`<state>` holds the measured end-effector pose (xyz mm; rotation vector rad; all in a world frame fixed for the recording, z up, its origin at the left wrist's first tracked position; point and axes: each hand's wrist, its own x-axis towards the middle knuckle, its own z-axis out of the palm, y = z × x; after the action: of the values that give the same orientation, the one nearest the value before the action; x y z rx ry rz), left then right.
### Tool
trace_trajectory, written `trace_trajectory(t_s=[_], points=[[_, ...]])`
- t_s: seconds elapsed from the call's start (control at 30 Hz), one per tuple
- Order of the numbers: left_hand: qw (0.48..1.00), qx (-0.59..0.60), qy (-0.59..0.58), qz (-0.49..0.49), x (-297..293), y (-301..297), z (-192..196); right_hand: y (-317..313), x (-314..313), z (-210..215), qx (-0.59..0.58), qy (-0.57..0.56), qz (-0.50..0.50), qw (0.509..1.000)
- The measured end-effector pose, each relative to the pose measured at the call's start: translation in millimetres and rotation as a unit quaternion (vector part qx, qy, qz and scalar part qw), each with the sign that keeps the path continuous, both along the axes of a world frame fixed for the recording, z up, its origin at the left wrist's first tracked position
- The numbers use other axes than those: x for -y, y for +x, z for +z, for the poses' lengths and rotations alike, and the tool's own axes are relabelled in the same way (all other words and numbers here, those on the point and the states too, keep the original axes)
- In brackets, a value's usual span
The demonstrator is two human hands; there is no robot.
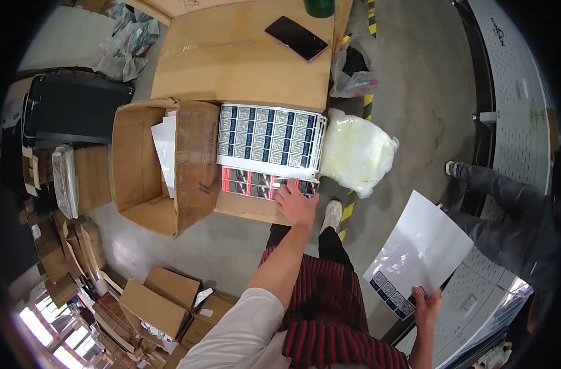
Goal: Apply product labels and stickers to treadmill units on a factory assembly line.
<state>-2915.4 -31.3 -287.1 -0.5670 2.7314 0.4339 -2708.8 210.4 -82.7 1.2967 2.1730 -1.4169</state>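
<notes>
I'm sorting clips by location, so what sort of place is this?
Probably a packing or labelling area in a warehouse or workshop. Signs of it are the large open cardboard box, the black-and-yellow striped floor marking, and the label sheet in the person's right hand.

My loose sheet [425, 246] is smooth, glossy paper, and the label sheet [268, 135] is smooth paper. My striped apron [329, 298] is matt cloth; the open box [194, 172] is matt, creased cardboard. The phone [296, 38] has a glossy face, the bag [354, 85] is thin, crinkled plastic, the floor [415, 98] smooth.
</notes>
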Motion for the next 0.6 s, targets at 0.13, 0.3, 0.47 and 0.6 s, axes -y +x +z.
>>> trace_trajectory(t_s=[0.13, 0.3, 0.47, 0.6], points=[[0.995, 0.008, -0.002, -0.101, 3, 6, 14, 15, 1, -4, -0.017, -0.008, -0.004, 1.0], [0.977, 0.051, 0.013, -0.207, 13, 9, 8, 13, 10, -6, -0.04, -0.016, 0.013, 0.999], [0.974, 0.086, 0.034, -0.205, 47, 3, -1, 7, 20, 0, -0.038, -0.018, 0.053, 0.998], [0.989, -0.066, 0.05, -0.121, 93, -3, 15, -10, 38, -1, -0.062, -0.023, 0.067, 0.996]])
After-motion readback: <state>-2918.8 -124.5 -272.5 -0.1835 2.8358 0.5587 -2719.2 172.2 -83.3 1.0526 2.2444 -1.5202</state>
